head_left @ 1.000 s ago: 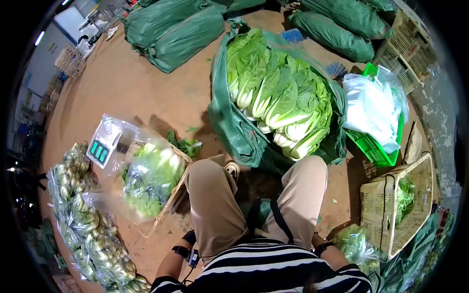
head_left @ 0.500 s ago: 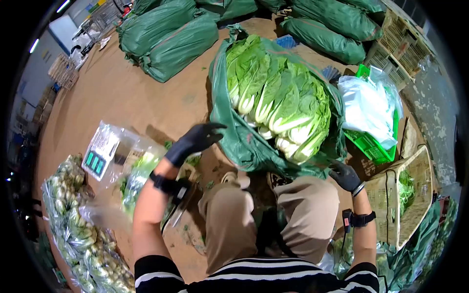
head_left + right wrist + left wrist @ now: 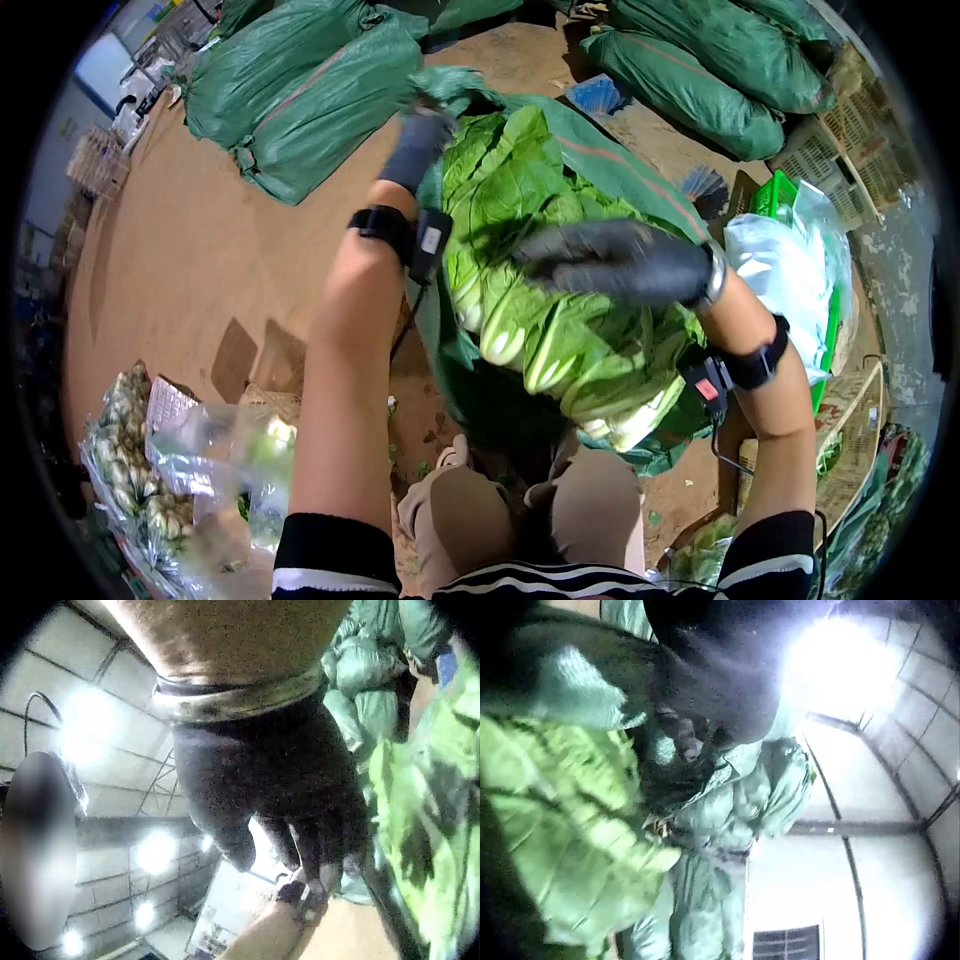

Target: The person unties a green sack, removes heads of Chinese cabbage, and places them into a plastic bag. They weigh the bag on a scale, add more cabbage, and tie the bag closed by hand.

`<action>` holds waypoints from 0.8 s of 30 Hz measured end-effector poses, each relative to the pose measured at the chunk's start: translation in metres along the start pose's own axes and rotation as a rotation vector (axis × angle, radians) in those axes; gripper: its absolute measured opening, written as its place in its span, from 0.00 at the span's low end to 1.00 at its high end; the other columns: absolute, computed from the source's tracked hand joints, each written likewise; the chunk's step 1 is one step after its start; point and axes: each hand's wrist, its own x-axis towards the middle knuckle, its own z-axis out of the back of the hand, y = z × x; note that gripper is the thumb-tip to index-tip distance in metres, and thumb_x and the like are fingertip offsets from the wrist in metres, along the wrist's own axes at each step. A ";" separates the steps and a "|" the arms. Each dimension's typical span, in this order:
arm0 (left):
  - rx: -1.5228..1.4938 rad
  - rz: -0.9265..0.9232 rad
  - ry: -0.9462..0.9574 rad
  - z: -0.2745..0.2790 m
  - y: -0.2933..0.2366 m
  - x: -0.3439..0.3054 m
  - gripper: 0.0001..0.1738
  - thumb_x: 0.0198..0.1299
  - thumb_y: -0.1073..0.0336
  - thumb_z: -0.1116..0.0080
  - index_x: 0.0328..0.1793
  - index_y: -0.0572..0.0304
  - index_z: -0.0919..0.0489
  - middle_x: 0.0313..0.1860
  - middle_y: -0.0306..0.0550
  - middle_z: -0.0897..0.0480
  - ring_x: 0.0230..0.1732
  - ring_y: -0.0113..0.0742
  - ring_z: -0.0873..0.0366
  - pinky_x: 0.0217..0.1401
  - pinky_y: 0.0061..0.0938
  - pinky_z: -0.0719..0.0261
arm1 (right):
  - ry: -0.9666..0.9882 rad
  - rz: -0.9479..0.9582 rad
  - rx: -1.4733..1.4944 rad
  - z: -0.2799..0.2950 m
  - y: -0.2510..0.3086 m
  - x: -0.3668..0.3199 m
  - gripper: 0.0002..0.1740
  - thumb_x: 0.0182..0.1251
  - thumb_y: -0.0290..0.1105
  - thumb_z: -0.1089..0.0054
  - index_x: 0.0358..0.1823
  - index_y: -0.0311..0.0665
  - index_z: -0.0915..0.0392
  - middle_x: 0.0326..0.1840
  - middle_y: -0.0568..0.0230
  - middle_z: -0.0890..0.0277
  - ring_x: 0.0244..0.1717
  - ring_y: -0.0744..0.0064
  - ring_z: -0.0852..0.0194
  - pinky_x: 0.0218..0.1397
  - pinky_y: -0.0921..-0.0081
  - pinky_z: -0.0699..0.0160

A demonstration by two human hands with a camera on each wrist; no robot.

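Note:
Leafy green heads with white stems (image 3: 560, 350) lie packed in an open green woven sack (image 3: 640, 190) in front of the knees. At the sack's far left rim, my black-gloved left hand (image 3: 420, 135) grips the sack's edge; the left wrist view shows its fingers (image 3: 681, 735) curled at the green fabric. My right hand (image 3: 620, 262), also gloved in black, hovers over the middle of the greens, blurred, with extended fingers pointing left. In the right wrist view its fingers (image 3: 322, 847) hang loosely beside the leaves (image 3: 427, 817), holding nothing.
Full green sacks (image 3: 320, 120) lie at the back. On the right stand a green crate (image 3: 775, 195) with plastic bags (image 3: 780, 265) and a yellowish basket (image 3: 855, 440). Bagged vegetables (image 3: 130, 490) line the left, near a scale (image 3: 168, 400).
Both hands rose from low beside the legs. The left reached forward to the sack's far left rim and took hold; the right swung over the greens. The view shifted forward.

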 end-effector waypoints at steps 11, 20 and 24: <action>0.426 -0.329 -0.409 0.069 0.027 0.016 0.45 0.46 0.58 0.41 0.67 0.59 0.53 0.63 0.59 0.45 0.63 0.47 0.45 0.62 0.30 0.44 | 0.005 -0.125 -0.405 0.117 -0.088 0.264 0.21 0.57 0.38 0.48 0.52 0.40 0.33 0.44 0.61 0.28 0.39 0.73 0.31 0.44 0.75 0.31; 0.520 -0.247 -0.070 0.056 0.139 -0.021 0.45 0.46 0.61 0.42 0.67 0.64 0.55 0.62 0.56 0.42 0.64 0.44 0.46 0.62 0.30 0.45 | -0.564 -0.443 -0.893 0.284 -0.204 0.150 0.27 0.58 0.49 0.54 0.56 0.42 0.37 0.55 0.59 0.35 0.50 0.63 0.33 0.53 0.68 0.35; -0.530 0.739 0.066 0.048 0.200 -0.048 0.25 0.51 0.58 0.46 0.54 0.63 0.33 0.41 0.54 0.24 0.39 0.47 0.26 0.40 0.35 0.26 | -0.407 -0.629 -0.224 0.256 -0.224 0.118 0.27 0.59 0.50 0.56 0.56 0.43 0.37 0.54 0.60 0.34 0.51 0.63 0.33 0.54 0.65 0.36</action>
